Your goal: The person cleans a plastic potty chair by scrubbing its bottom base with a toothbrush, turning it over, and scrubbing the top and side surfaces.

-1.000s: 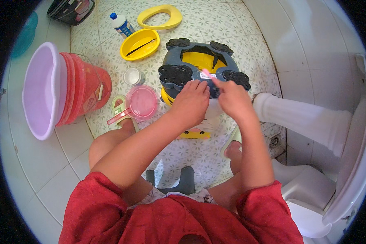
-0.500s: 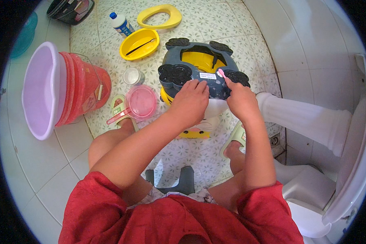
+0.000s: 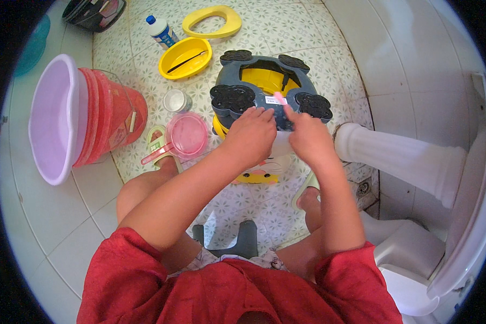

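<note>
Seen from the head camera, an upturned grey and yellow potty chair (image 3: 264, 89) stands on the patterned tile floor (image 3: 329, 48). The left hand (image 3: 251, 135) rests on its near edge, fingers loosely curled. The right hand (image 3: 308, 137) pinches a small pink brush (image 3: 280, 99) against the chair. A pink scoop (image 3: 183, 135) lies just to the left.

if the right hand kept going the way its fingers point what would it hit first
Probably the yellow inner bowl of the grey potty chair: the right hand points up the picture across the chair's near rim, holding a small pink thing. Depth is unclear.
</note>
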A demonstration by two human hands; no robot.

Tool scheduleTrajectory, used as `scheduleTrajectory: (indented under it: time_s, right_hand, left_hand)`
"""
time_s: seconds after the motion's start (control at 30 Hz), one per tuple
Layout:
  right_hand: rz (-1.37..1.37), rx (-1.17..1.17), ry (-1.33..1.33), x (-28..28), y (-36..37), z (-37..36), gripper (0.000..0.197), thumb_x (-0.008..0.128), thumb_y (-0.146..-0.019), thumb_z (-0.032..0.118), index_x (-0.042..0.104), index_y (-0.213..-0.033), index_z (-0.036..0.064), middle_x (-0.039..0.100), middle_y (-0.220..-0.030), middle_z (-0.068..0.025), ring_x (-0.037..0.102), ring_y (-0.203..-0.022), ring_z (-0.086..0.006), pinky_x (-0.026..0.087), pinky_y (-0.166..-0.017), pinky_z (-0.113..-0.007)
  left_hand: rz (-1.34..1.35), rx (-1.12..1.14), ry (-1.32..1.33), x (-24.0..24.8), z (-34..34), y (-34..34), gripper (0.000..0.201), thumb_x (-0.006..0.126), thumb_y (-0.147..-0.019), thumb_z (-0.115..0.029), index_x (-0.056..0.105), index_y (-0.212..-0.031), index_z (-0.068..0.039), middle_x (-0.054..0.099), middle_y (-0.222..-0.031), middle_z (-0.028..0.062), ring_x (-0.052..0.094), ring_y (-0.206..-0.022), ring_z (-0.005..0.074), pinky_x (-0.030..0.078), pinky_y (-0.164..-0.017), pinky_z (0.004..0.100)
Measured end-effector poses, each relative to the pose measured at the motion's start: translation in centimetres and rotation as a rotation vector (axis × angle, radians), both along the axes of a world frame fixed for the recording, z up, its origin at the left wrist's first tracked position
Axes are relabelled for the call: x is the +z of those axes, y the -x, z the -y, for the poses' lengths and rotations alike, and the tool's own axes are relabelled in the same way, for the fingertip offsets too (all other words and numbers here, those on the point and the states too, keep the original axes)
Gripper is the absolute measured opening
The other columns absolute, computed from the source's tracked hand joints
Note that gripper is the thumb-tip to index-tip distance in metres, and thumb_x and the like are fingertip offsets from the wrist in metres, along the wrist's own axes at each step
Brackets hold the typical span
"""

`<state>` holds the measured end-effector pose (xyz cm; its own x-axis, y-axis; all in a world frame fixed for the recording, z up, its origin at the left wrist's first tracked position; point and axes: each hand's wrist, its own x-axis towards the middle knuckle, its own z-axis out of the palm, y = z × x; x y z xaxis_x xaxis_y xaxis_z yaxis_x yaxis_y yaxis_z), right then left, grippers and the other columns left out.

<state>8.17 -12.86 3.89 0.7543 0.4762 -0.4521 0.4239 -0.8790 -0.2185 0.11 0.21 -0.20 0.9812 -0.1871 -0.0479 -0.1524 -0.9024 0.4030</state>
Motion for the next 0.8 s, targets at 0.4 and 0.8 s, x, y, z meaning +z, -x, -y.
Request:
scheduleTrajectory:
  time_s: [0.4,0.8]
  right_hand:
    - [-0.002,0.049,-0.011,0.1,0.3,0.1,0.048,0.051,-0.078,0.007,0.055,-0.126,0.0121,0.066,-0.092,-0.0210,0.065,-0.084,-0.0382,0.051,-0.075,-0.048]
    - [0.004,0.033,0.003,-0.1,0.0,0.6,0.054,0.050,-0.078,0.006,0.051,-0.131,0.0156,0.066,-0.093,-0.0222,0.064,-0.086,-0.0393,0.051,-0.078,-0.049]
  left_hand:
    - [-0.070,0.004,0.005,0.3,0.1,-0.1,0.038,0.054,-0.075,-0.007,0.057,-0.110,0.008,0.055,-0.123,0.0207,0.052,-0.115,0.0308,0.037,-0.102,0.0404]
    - [0.005,0.000,0.006,-0.2,0.0,-0.1,0.036,0.055,-0.073,-0.007,0.059,-0.107,0.007,0.058,-0.118,0.0200,0.056,-0.108,0.0308,0.041,-0.097,0.0392]
